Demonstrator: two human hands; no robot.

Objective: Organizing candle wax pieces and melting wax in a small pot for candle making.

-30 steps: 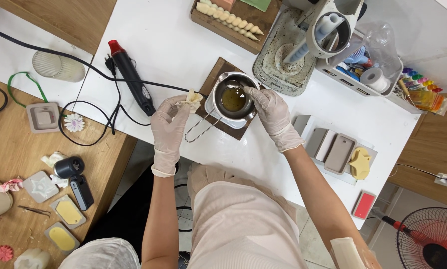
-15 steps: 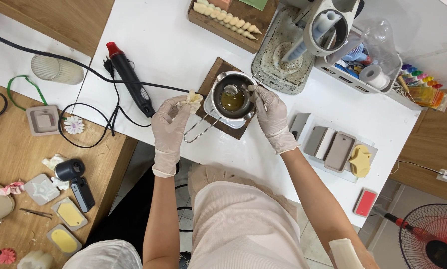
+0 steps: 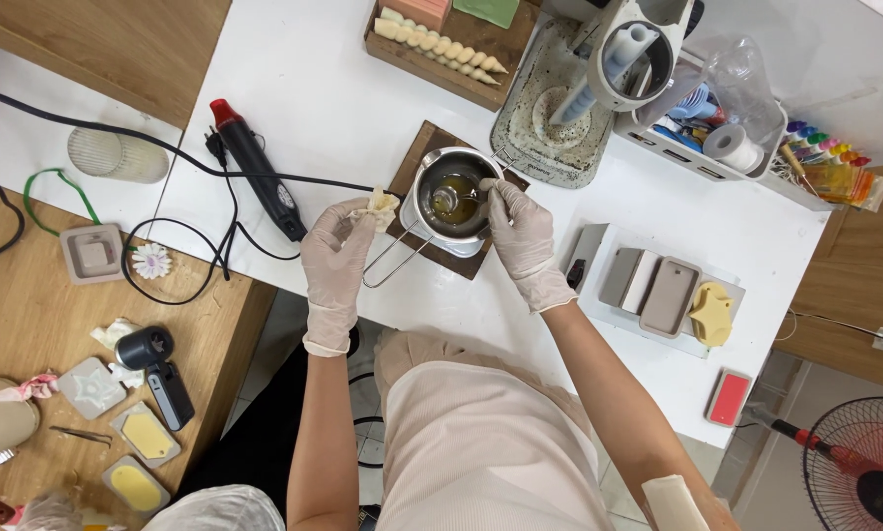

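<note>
Right hand: the gloved right hand (image 3: pixel 520 236) pinches a small metal spoon (image 3: pixel 451 197) between thumb and forefinger, its bowl lowered into the amber liquid, apparently for stirring or skimming.
Pot: the small steel melting pot (image 3: pixel 453 197) sits just ahead of those fingertips on a dark wooden board (image 3: pixel 424 146), likely to spare the white table (image 3: pixel 333 79) from heat; its wire handle (image 3: pixel 394 261) points back toward the person.
Left hand: the left hand (image 3: pixel 335 251), also gloved, has its fingers closed on a crumpled cream-coloured wad (image 3: pixel 378 205), held just beside the pot's left rim, seemingly kept ready for drips.
Nearby: a black heat gun (image 3: pixel 255 167) with a red nozzle lies well left of the left fingers; grey moulds (image 3: pixel 658 290) lie to the right of the right wrist.
Since a second ago: the spoon has dipped lower into the liquid, and the right fingers have shifted from the pot's right rim inward; the wad hand has barely moved.
</note>
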